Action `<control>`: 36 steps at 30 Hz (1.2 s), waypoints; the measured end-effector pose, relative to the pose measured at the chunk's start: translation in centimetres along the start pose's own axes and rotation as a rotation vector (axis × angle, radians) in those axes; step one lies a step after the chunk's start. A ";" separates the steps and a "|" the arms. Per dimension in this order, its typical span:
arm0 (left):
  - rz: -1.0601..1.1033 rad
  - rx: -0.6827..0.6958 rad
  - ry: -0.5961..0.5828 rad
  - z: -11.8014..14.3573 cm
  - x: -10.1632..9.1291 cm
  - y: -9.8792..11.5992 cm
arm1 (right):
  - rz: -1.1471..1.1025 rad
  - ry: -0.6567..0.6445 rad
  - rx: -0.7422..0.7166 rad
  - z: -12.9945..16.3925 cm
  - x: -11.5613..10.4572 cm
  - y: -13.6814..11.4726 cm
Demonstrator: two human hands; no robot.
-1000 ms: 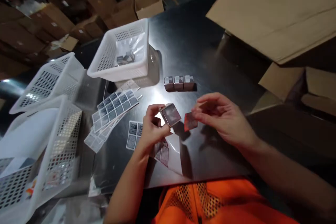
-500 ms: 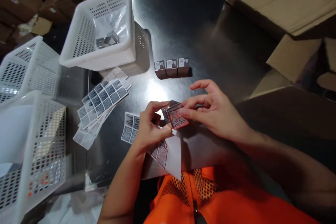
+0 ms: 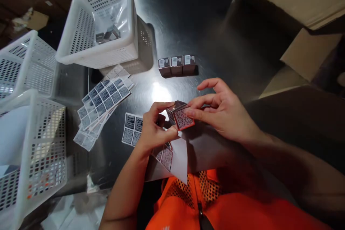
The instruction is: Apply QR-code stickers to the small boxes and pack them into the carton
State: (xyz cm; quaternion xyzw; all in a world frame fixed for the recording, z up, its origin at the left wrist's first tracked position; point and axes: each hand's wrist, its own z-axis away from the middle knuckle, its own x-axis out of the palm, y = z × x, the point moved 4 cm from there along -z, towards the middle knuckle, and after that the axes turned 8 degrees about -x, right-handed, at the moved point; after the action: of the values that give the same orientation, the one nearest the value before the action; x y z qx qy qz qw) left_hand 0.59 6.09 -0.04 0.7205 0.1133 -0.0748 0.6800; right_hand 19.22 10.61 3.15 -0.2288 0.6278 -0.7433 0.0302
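Observation:
My left hand (image 3: 154,129) is closed on a small dark shiny box (image 3: 176,105), thumb below and index finger along its top edge. Over the box's near face lies a square speckled sticker (image 3: 183,119) with a reddish lower edge. My right hand (image 3: 225,113) pinches the sticker's upper right corner between thumb and fingers, the index finger raised. How firmly the sticker is stuck down I cannot tell. Beneath my left hand and wrist is a partly covered sheet of square stickers (image 3: 130,129), its right part bare white backing.
Three small boxes (image 3: 176,66) stand in a row beyond my hands. More sticker sheets (image 3: 104,100) lie fanned at left. A white basket (image 3: 99,55) holds several small boxes and a clear bag. Further white baskets (image 3: 50,143) stand far left, cardboard (image 3: 304,54) at right.
The view has shifted slightly. My right thumb and fingers remain at the sticker's corner, and the sticker sits at almost the same place on the box.

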 end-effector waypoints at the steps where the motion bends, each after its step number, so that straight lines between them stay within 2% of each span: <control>1: -0.005 0.001 0.003 0.0 0.0 0.0 | -0.001 0.003 0.003 0.0 0.0 0.0; 15: -0.021 0.008 -0.005 0.0 0.1 0.4 | 0.026 0.032 0.009 0.1 0.2 -0.1; 21: -0.032 -0.024 0.004 0.2 0.0 0.1 | 0.071 0.045 -0.033 0.0 0.3 -0.2; 28: -0.045 -0.021 0.012 0.1 0.0 0.5 | 0.335 0.103 -0.184 0.7 0.2 -0.2; 32: -0.060 -0.030 -0.007 -0.1 -0.1 0.5 | 0.458 0.151 -0.285 0.3 -0.9 -0.5; 34: -0.043 -0.029 -0.059 0.0 -0.2 0.4 | 0.427 0.084 -0.244 -0.5 -1.4 -0.1; 36: -0.017 -0.035 -0.139 0.2 -0.3 0.5 | 0.313 -0.107 -0.098 -1.1 -1.3 0.7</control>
State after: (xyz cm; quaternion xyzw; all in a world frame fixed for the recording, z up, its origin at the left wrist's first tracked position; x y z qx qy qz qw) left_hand 0.42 5.81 0.48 0.7005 0.0733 -0.1284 0.6982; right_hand 19.81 11.90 1.95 -0.1688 0.6889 -0.6846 0.1679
